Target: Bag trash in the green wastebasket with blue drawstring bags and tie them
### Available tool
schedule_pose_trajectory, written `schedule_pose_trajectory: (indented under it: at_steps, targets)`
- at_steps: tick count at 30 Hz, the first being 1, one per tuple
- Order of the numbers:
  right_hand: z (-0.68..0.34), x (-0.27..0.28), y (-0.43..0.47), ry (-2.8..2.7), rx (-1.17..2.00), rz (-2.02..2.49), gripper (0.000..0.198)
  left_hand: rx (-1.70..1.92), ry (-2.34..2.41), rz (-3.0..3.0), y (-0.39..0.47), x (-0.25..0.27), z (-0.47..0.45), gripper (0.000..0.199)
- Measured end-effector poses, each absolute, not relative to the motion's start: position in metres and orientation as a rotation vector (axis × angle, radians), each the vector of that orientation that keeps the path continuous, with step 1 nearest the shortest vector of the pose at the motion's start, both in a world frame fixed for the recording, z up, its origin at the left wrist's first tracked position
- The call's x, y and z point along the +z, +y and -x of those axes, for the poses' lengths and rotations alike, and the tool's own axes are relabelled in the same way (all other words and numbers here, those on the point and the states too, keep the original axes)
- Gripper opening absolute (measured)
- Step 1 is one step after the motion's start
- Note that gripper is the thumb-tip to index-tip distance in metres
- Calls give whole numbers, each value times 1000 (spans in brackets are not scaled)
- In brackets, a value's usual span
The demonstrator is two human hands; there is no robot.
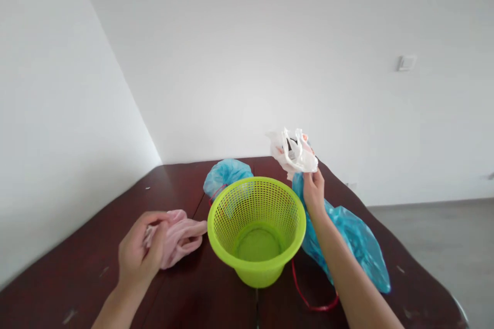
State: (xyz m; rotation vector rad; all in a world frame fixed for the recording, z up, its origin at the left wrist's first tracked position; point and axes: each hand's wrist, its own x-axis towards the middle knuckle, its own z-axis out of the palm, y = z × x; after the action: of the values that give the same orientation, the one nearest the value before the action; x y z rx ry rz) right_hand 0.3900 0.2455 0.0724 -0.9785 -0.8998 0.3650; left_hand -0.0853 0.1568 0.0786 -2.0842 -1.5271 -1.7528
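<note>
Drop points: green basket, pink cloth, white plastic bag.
Green basket (257, 266): head view, front rim.
Pink cloth (178, 236): head view, middle folds.
White plastic bag (300, 161): head view, crumpled near side.

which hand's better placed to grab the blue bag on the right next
Right hand, likely: it's nearer the blue bag, though holding a white bag. The left hand, holding pink cloth, is across the basket.
</note>
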Motion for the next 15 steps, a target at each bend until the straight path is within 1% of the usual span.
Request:
schedule_pose_trajectory:
  at_steps: [4,7,10,15]
  targets:
    - [-382,136,250,-858,626,837,64,-2155,-1424,2064,174,160,28,25]
    - [-370,169,249,-789,634,751,58,-2302,-1277,2222,185,199,-6,27]
    - [-358,183,243,-817,574,679,52,-2301,-1158,2374,189,217,-27,29]
    - [-346,185,235,-952,565,660,44,-2172,-1122,2451,190,219,-37,31]
